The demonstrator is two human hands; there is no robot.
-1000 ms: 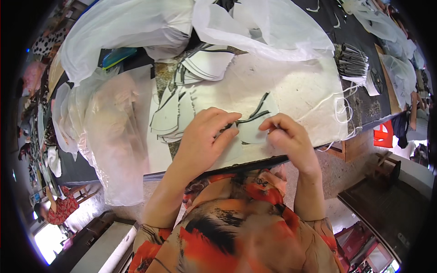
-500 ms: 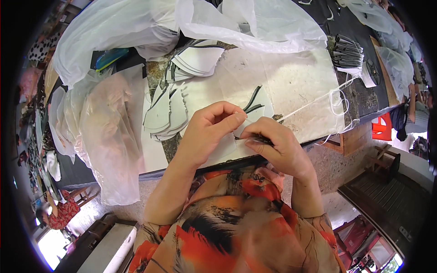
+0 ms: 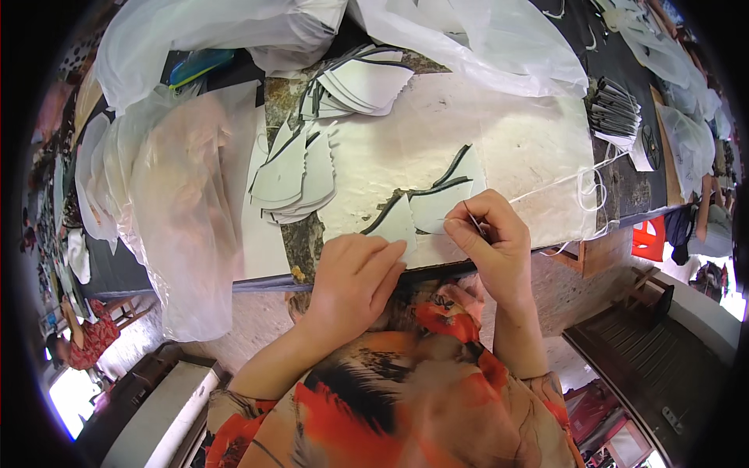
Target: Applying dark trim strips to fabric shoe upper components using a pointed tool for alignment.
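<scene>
I see left grip [image 3: 351, 285] on white piece [image 3: 399, 225], front edge of desk [image 3: 303, 246]; can't tell if grasping. Right grip [image 3: 499, 242] pinching thin dark thing [image 3: 476, 224].

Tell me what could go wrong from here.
The white piece at the left hand lies near the front edge of the table and might slip off. The white cord runs close to the right hand and could snag. The translucent plastic bag hangs over the edge and may slide down.
</scene>
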